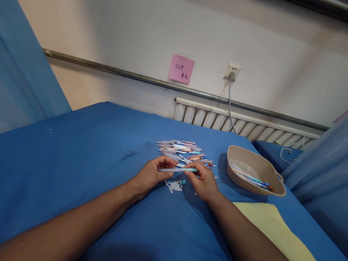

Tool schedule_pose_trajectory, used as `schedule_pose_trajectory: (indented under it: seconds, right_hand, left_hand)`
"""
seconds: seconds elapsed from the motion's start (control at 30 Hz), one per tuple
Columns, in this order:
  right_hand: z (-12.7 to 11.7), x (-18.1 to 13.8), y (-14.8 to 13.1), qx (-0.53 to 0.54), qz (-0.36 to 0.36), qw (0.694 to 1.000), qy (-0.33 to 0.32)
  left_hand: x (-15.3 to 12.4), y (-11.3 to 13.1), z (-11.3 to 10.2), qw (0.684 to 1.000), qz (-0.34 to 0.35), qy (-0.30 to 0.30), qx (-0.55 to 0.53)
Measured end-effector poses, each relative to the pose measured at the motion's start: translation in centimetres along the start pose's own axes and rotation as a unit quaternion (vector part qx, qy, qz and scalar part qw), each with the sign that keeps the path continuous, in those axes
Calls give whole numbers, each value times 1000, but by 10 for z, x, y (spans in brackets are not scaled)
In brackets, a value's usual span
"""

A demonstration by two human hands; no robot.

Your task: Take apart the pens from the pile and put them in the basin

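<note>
A slim pen (177, 170), pale at its left end and teal at its right, lies level between my two hands. My left hand (153, 172) pinches its pale end between thumb and fingers. On the teal end, the fingers of my right hand (203, 180) are closed. Just beyond my hands several pen parts (177, 146) in white, grey, orange and blue lie spread on the blue cloth. Below the pen sits a small heap of short white pieces (175, 186), with a teal piece (183, 182) at its edge.
To the right stands a beige basin (257, 156) with several pens (249, 177) in it. A yellow cloth (276, 229) lies in front of it on the blue-covered table (84, 150). Behind are a radiator (208, 118), a rail and a plugged-in cable (229, 102).
</note>
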State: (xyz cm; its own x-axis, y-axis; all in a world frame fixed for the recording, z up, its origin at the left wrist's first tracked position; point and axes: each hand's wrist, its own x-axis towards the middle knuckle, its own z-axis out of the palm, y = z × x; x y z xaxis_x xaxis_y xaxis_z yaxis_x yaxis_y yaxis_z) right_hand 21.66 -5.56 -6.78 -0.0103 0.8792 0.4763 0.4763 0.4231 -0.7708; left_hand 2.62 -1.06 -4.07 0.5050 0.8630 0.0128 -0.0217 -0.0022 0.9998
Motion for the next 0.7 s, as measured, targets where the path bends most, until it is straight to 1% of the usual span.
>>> schedule_pose_trajectory:
  seconds: [0.03, 0.1, 0.17, 0.23, 0.3, 0.33, 0.4, 0.47, 0.5, 0.57, 0.7]
  right_hand:
    - [0, 0, 0, -4, -2, 1000, 0]
    - [0, 0, -1, -14, -9, 1000, 1]
    - [-1, -1, -3, -27, -19, 999, -2]
    - [-1, -1, -4, -38, -28, 999, -4]
    - [-2, 0, -5, -40, -32, 999, -3]
    - [-2, 0, -6, -37, -32, 999, -1]
    - [-2, 0, -5, -33, -31, 999, 1]
    - [-2, -1, -4, -36, -32, 999, 0]
    - [-2, -1, -4, -38, -34, 999, -1]
    - [-2, -1, -5, -42, -37, 998, -7]
    - [-4, 0, -8, -46, -39, 998, -13]
  left_hand:
    - [0, 0, 0, 1000, -5, -10, -8]
    - [0, -1, -1, 998, -51, -37, 0]
    - [1, -2, -1, 996, -77, -41, 26]
    - [2, -2, -1, 998, -50, -24, 42]
    - [2, 0, -1, 999, -10, -4, 34]
    - [1, 0, -1, 1000, -5, 0, 27]
    - [1, 2, -1, 999, -31, -5, 21]
    - [0, 2, -1, 997, -67, -21, 34]
    - [1, 2, -1, 996, -74, -27, 43]
    - [2, 1, -1, 996, -55, -26, 65]
    - [2, 2, -2, 992, 17, -16, 124]
